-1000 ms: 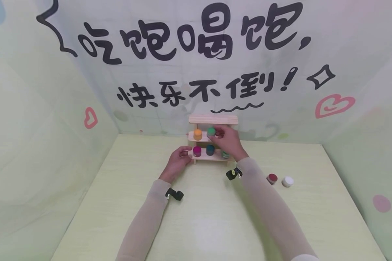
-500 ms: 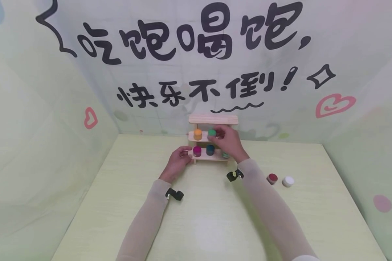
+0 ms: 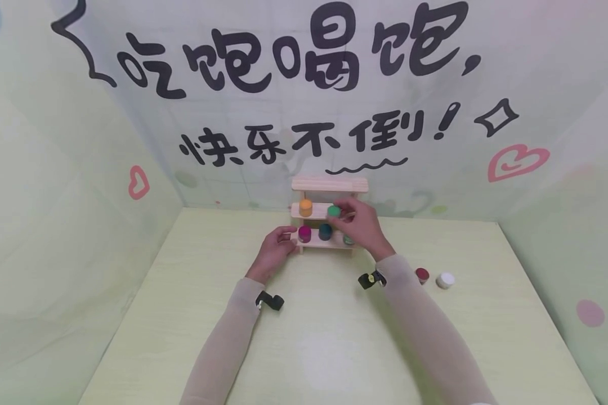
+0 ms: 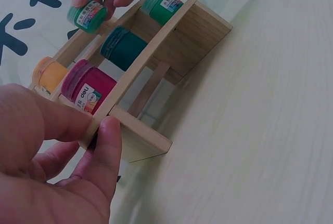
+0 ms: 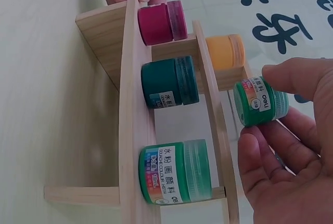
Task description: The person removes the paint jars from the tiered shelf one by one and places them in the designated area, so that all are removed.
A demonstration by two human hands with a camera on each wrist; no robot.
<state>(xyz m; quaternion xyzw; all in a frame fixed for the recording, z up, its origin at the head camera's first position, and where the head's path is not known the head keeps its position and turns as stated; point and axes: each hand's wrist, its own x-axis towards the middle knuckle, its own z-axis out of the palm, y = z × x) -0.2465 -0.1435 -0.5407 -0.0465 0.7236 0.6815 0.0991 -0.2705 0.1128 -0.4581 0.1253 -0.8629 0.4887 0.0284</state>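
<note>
From the head, we are pinching a green jar (image 3: 334, 212) with our right hand (image 3: 360, 224). From the left wrist, our left hand (image 4: 52, 165) is pinching the rack (image 4: 144, 63). From the right, the jar is seemingly hovering by the middle shelf (image 5: 217, 117).

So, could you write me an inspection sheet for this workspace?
Surface: pale table.
Job's things: wooden rack; orange gouache jar on its upper shelf; magenta jar, teal jar and green jar on its lower shelf.
Clutter: red jar and white jar on the table, right of the rack.
Hands: left hand pinches the rack's left end; right hand holds a second green jar near the upper shelf.
Cables: nothing seen.
Surroundings: backdrop with black lettering.
</note>
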